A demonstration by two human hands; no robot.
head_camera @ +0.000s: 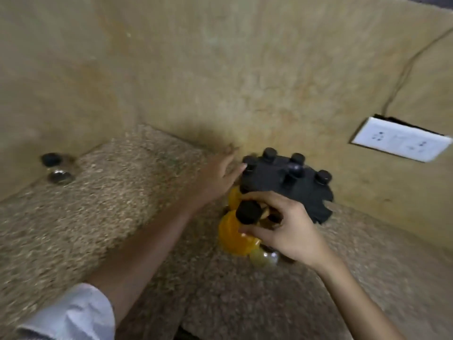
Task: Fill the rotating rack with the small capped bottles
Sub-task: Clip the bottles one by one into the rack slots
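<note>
Right hand (286, 231) is pinching a small bottle (232, 238) just under its black cap (248, 213), thumb and fingers curling round the neck, at centre frame just below-left of the rotating rack (282, 182). Gripping high probably so the orange body is hanging free to drop into an edge notch. Left hand (217, 179) is reaching in from lower left with straight fingers, tips touching the rack's left rim and holding nothing. It is likely bracing or turning the disc so an empty slot is facing the bottle. Bottle is standing roughly upright, long axis near vertical, cap pointing up toward the camera, body pointing down at the counter (122, 204); blur is hiding any slight tilt. Loaded bottles (269, 153) are sitting along the rack's far side. Spare bottles (51, 159) are waiting at far left.
</note>
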